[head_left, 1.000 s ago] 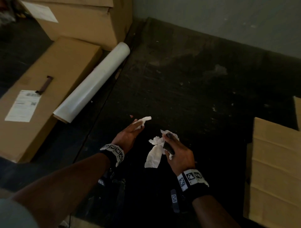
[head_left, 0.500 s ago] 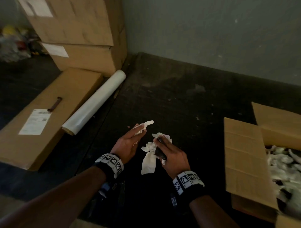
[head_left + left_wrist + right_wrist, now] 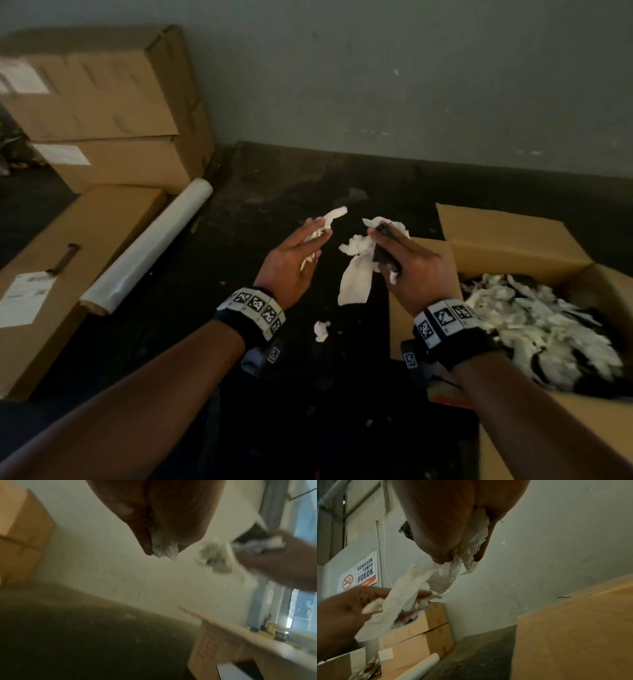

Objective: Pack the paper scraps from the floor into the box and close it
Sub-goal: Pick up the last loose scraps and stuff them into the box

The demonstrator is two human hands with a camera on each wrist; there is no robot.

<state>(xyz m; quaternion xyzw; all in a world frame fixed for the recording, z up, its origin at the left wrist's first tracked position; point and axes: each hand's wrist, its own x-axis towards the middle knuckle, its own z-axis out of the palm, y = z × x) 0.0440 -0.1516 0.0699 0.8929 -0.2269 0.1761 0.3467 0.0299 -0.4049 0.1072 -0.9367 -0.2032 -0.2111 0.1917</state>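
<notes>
My left hand (image 3: 310, 240) holds white paper scraps (image 3: 329, 219) between thumb and fingers; the left wrist view shows a crumpled scrap (image 3: 163, 547) pinched at my fingertips. My right hand (image 3: 394, 253) grips a bundle of white and dark scraps (image 3: 358, 274), one long strip hanging down; the right wrist view shows the same paper (image 3: 467, 555) in my fingers. Both hands hover above the dark floor, just left of the open cardboard box (image 3: 513, 240), which holds a heap of scraps (image 3: 541, 322). One small scrap (image 3: 322, 330) lies on the floor below my hands.
Stacked closed cartons (image 3: 102, 102) stand at the back left against the wall. A flat carton with a label (image 3: 68, 267) and a white roll (image 3: 150, 246) lie on the floor at left. The box's left flap (image 3: 400, 318) stands beside my right wrist.
My view has swung right, bringing the open box and its heap of scraps into sight. Both hands, still holding paper, have risen and moved toward the box.
</notes>
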